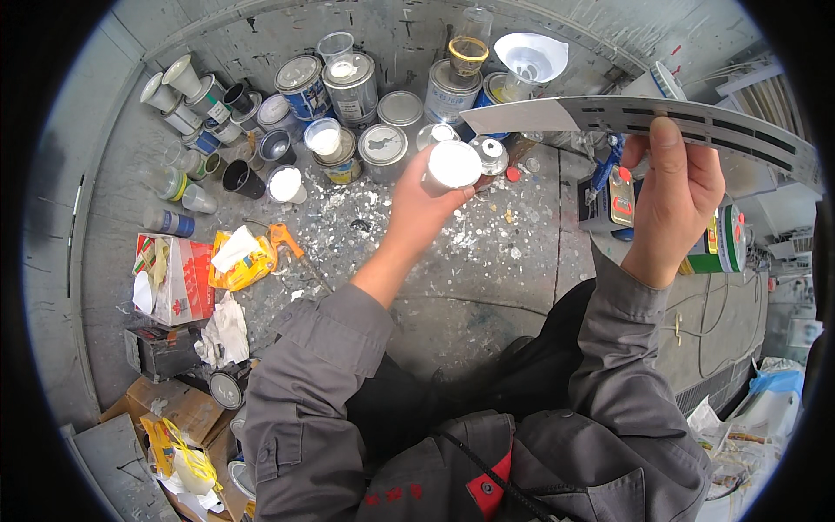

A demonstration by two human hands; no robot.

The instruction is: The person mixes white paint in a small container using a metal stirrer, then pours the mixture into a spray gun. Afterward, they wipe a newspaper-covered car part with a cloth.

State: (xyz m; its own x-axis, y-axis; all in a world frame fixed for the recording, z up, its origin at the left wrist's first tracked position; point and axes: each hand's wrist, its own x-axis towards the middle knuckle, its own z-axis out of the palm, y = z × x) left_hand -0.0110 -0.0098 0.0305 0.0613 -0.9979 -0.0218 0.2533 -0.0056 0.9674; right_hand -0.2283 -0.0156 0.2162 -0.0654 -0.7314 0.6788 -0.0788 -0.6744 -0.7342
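Left hand: wrapped around a cup already holding white contents
Right hand: pinching a dark-barred strip
Strip end: beyond left hand, outside cup; coating unclear

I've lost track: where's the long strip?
Head view, upper right: the right hand holds the long strip, its white end near the cup in the left hand.

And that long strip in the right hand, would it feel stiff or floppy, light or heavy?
Probably light: the right hand holds the long strip in a simple pinch. It looks thin, so it may flex, though the wide view could exaggerate its curve. Its ends reach well past the hand, so they might wobble.
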